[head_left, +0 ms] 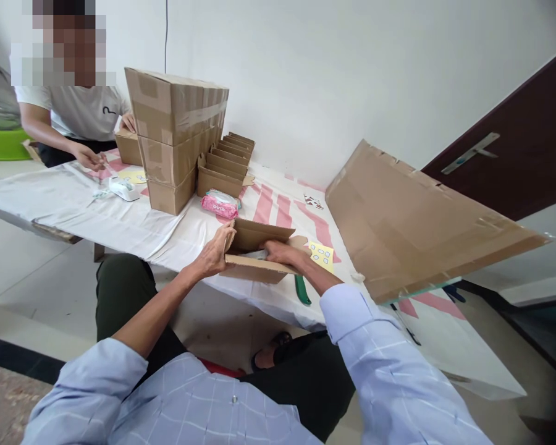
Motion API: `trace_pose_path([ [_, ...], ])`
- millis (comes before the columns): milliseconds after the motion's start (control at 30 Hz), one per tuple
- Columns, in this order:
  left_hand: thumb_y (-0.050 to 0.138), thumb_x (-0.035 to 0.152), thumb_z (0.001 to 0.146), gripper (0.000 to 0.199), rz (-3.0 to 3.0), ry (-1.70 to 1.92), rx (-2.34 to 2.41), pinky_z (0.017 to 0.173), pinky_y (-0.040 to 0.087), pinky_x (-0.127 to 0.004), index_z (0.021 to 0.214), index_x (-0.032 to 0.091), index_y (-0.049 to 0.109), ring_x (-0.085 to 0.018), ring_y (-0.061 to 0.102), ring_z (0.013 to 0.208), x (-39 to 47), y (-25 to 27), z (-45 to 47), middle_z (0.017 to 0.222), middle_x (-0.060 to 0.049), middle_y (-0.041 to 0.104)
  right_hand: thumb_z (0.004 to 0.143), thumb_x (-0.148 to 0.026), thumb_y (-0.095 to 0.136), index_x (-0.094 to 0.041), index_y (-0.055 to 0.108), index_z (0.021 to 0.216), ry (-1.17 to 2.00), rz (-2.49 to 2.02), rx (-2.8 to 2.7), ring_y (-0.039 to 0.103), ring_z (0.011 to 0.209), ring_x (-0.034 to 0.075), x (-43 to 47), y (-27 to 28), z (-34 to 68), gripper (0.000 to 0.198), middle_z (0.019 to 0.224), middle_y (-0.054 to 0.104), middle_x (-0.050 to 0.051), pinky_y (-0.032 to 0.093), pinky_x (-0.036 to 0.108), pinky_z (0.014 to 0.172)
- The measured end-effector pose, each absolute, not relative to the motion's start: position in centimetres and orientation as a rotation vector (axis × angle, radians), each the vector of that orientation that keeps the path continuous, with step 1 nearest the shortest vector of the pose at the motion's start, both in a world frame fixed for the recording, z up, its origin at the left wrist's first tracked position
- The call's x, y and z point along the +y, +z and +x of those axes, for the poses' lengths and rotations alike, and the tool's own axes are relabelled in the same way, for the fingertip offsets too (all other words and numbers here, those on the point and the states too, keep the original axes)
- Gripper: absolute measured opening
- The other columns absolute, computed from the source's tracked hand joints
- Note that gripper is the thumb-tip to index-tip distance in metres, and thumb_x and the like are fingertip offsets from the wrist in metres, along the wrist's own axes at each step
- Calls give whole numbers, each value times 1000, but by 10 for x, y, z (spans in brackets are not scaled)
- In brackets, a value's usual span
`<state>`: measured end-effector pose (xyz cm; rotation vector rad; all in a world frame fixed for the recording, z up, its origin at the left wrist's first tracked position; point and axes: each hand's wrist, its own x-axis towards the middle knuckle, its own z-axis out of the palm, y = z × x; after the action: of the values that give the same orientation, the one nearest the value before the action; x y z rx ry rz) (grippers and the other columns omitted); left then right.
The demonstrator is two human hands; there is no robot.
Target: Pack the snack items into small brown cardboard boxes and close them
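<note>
At the table's near edge, an open cardboard box (258,271) sits tilted towards me with its flaps up. My left hand (215,251) is closed around the box's left side, thumb at the upper edge. Into the opening reaches my right hand (282,252); its fingers are mostly hidden behind the front wall. Something greyish (256,254) shows inside beside those fingers, too little of it to name. A green-handled tool (301,290) lies just right of the box, near a yellow sheet with printed shapes (321,256).
Taped boxes (155,133) stand stacked at left, with a row of open boxes (220,179) behind. A pink wipes pack (220,204) lies nearby. A large cardboard sheet (412,228) leans at right. Across the table, a co-worker (81,114) handles another box (128,148) beside a tape dispenser (124,189).
</note>
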<state>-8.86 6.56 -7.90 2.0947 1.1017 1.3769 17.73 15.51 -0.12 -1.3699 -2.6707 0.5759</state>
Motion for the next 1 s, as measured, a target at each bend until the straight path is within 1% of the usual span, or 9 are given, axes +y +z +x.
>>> trace_pose_path([
  [133,91,20,66,81,2133,1375,1162,117,52,-57,138,20,53,-44,53,146,113,-77,-75,158,-23,50,74,-28,80,-19,80,107,406,-1517,-2674,73,96,27,176,43,195,34,108,82,9,52,31,81],
  [333,86,17,63,77,2164,1376,1188,110,55,-57,134,18,56,-41,62,128,182,-71,-66,135,-19,62,73,-33,76,-15,78,117,337,-1478,-2146,69,91,24,171,80,230,47,109,80,8,53,32,77],
  [533,84,19,66,92,2145,1395,1180,121,45,-63,151,16,49,-46,54,143,224,-58,-60,148,-24,57,72,-44,81,-15,78,114,576,-1266,-1893,68,88,23,115,63,247,51,102,78,6,54,32,75],
  [667,89,31,72,105,2051,1508,1211,127,41,-61,164,15,39,-45,46,153,199,-56,-67,163,-26,48,71,-45,83,-17,78,112,777,-1253,-1866,68,85,22,80,24,241,50,99,78,5,54,30,70],
  [733,87,41,80,99,1917,1540,1201,118,50,-58,165,20,41,-42,52,147,165,-61,-72,163,-23,50,72,-45,83,-17,78,114,868,-1261,-1837,69,87,22,70,2,235,51,101,79,6,56,31,73],
  [800,88,50,83,98,1792,1372,1040,97,62,-48,166,27,42,-36,66,128,124,-70,-75,156,-20,58,71,-44,84,-18,78,115,925,-1260,-1800,70,91,23,64,-18,227,51,105,79,6,57,32,77],
  [867,101,46,67,119,1735,1162,878,82,63,-38,168,29,42,-32,71,115,84,-79,-73,155,-20,58,70,-44,86,-18,78,114,983,-1252,-1777,69,89,23,60,-34,216,51,103,79,5,58,33,77],
  [900,104,42,62,121,1730,1122,863,79,62,-35,167,30,45,-30,70,113,67,-83,-72,157,-20,56,70,-44,86,-18,77,114,1031,-1238,-1765,68,85,22,58,-41,209,51,100,77,5,58,32,74],
  [1000,100,32,68,93,1678,1181,893,79,59,-31,152,24,62,-24,68,104,34,-89,-68,147,-16,63,72,-46,87,-18,74,118,1220,-1147,-1709,63,74,17,51,-53,188,55,93,73,2,57,30,63],
])
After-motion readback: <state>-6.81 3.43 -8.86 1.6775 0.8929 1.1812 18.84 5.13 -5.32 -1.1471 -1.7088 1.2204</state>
